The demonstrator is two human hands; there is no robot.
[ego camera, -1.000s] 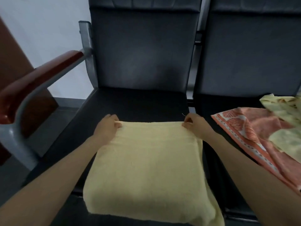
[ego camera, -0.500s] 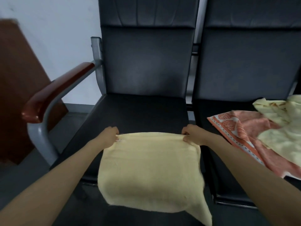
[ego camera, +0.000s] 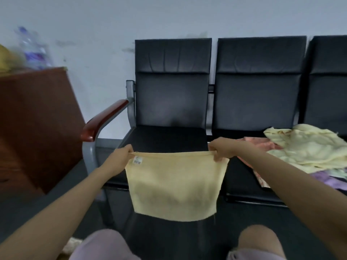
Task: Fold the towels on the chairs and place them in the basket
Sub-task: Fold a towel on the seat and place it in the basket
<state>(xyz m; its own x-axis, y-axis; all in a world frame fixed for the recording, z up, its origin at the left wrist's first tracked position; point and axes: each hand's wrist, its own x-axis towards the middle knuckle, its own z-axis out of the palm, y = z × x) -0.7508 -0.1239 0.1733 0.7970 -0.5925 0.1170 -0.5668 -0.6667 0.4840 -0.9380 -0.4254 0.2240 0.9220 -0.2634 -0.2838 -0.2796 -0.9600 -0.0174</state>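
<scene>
Fingers point(ego camera: 129, 151) of both hands are pinched shut on the yellow towel's point(ego camera: 174, 186) top corners; it is held hanging before the chair seat's point(ego camera: 165, 137) front edge, judged light, limp, best gripped at corners.

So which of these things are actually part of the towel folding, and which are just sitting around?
Part of the job:
yellow towel, held at its top corners by the left hand and right hand
heap of unfolded towels
black chairs

Just lying about:
brown wooden cabinet
blurred clutter on top of it

No basket is in view.
</scene>
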